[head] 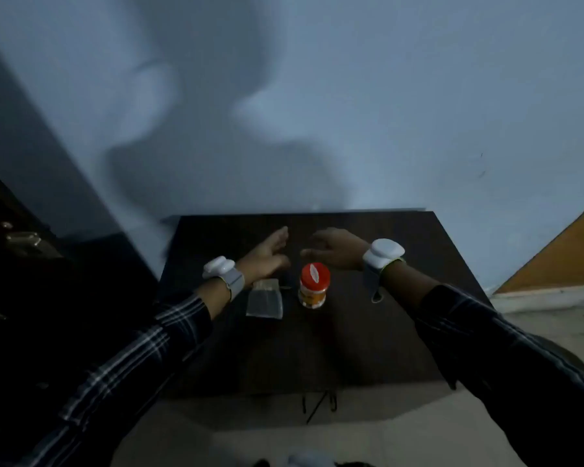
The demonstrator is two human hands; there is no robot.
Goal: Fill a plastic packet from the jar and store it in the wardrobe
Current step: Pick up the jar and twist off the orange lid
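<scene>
A small jar (313, 289) with a red lid and orange contents stands upright near the middle of a dark wooden table (351, 348). To its left lies a clear plastic packet (264, 299), flat on the table. My left hand (267, 256) hovers above and behind the packet, fingers stretched out, holding nothing. Behind the jar my right hand (334, 251) is held palm down with loose fingers, also empty. Neither hand touches the jar or the packet. Both wrists carry white bands.
A pale wall rises right behind the table. At the left stands a dark wardrobe door (24, 244) with a metal handle. A wooden panel (567, 257) leans at the right. Light floor lies in front of the table.
</scene>
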